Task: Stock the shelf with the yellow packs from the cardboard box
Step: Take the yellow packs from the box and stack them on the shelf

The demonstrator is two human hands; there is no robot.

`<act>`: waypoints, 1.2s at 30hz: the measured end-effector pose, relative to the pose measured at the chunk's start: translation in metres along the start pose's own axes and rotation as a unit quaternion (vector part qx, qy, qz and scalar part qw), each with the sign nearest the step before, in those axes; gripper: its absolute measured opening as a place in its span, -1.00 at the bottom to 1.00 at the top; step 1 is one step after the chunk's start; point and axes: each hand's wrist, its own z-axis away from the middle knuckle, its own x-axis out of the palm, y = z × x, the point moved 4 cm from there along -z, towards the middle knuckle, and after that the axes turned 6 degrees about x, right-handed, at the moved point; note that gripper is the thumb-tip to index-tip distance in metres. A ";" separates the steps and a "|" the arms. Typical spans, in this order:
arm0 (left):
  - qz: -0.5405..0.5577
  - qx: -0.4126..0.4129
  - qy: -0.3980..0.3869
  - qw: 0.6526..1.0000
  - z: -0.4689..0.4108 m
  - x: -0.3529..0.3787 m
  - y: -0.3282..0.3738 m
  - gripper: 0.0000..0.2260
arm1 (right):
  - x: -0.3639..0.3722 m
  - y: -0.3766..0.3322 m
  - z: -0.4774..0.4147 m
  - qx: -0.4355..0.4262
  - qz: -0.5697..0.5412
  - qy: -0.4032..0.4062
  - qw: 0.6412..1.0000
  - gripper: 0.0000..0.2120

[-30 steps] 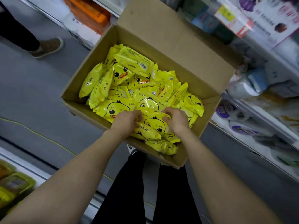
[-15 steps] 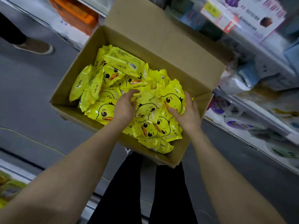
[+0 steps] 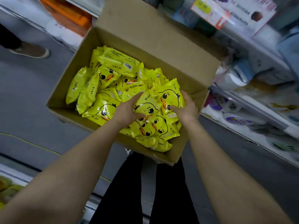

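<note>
Head view looked down into an open cardboard box [image 3: 161,50] in an aisle with a grey floor [image 3: 32,88]. Just to its right was a shelf [image 3: 252,102] that carried white and purple wrapped goods. Yellow packs [image 3: 105,78] printed with a duck face lay heaped loose inside the box, some face up and some on edge. Near the box's front right corner, a bundle of packs [image 3: 153,113] was pressed between both hands, within the box and on top of the heap. The left grip [image 3: 127,110] was clamped on the bundle's left side, fingers curled over the upper pack and thumb across the front. The right grip [image 3: 186,109] was clamped on its right side, fingers wrapped over the far edge and thumb lying on a duck face. Black trousers [image 3: 126,191] showed between the forearms. At far left another person's brown shoe [image 3: 30,51] stood on the floor. An orange carton [image 3: 71,16] sat beyond the box's far left corner.
</note>
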 end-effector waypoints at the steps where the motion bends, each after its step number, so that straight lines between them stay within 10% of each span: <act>1: 0.043 -0.007 0.006 0.999 0.005 -0.004 0.004 -0.20 | -0.004 0.000 0.003 0.005 -0.022 0.000 1.000 -0.26; 12: 0.311 0.012 0.048 0.949 0.049 -0.043 0.101 -0.32 | -0.102 -0.012 0.074 -0.066 -0.203 0.070 0.974 -0.30; 36: 0.238 0.303 0.166 0.908 0.113 0.033 0.441 -0.45 | -0.429 0.086 0.142 -0.298 -0.240 0.227 0.896 -0.50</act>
